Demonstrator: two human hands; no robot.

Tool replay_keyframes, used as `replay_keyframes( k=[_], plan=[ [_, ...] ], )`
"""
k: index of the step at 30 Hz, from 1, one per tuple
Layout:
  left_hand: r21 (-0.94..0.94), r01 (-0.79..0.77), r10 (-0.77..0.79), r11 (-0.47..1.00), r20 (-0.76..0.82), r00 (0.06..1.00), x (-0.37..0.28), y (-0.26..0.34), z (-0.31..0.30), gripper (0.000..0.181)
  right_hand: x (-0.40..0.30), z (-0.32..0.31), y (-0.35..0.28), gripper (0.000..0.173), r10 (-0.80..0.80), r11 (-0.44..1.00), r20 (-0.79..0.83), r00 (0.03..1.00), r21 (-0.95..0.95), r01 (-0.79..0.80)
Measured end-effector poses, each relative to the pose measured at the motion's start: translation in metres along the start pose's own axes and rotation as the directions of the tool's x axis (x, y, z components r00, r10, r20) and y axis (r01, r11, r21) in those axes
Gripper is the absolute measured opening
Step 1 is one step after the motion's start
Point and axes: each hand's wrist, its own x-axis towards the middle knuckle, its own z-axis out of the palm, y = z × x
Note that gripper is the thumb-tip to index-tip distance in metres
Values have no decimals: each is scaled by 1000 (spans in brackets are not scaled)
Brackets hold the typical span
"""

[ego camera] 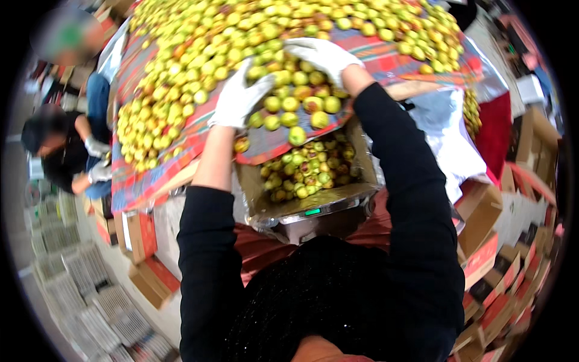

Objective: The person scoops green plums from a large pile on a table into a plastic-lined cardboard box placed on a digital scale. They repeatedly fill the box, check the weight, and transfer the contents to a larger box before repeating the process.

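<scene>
White gloves cover both of my hands. My left hand [242,95] rests at the left side of a cluster of yellow-green jujube-like fruits [291,105], thumb and fingers apart. On the cluster's far right side, my right hand [323,56] curves around the fruits with its fingers spread. The cluster lies at the near edge of a plaid cloth [210,120] on a table. Just below that edge, a cardboard box [312,201] with a clear plastic liner holds more fruits [307,169]. A scale with a lit green display [312,211] is at the box's near side.
A large fruit pile [199,50] spreads over the table. At the left, a person [61,149] in white gloves sits beside the table. Plastic crates [108,312] stand at lower left, and cardboard boxes [502,289] at the right. Silvery sheeting [441,131] hangs near my right arm.
</scene>
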Motion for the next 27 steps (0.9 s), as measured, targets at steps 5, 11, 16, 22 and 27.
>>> replay_keyframes(
  k=[5, 11, 16, 22, 27],
  plan=[
    [4, -21, 21, 1000, 114, 993, -22, -6, -3, 68, -20, 10, 3, 46, 201, 955, 200, 959, 177, -237],
    [-169, -9, 45, 986, 209, 977, -33, -5, -5, 59, -32, 16, -2, 39, 97, 937, 286, 953, 296, -184],
    [-196, -36, 97, 980, 310, 946, -63, 18, -13, 54, -49, 28, -46, 45, 88, 976, 341, 936, 158, -149],
    [-122, -213, 237, 969, 238, 942, -95, -1, -3, 58, -75, 39, -47, 46, -264, 924, 313, 912, -190, 333],
    [153, -436, 417, 887, 143, 898, -117, -5, 5, 39, -105, 37, -66, 40, -280, 870, 341, 897, -305, 388]
  ],
)
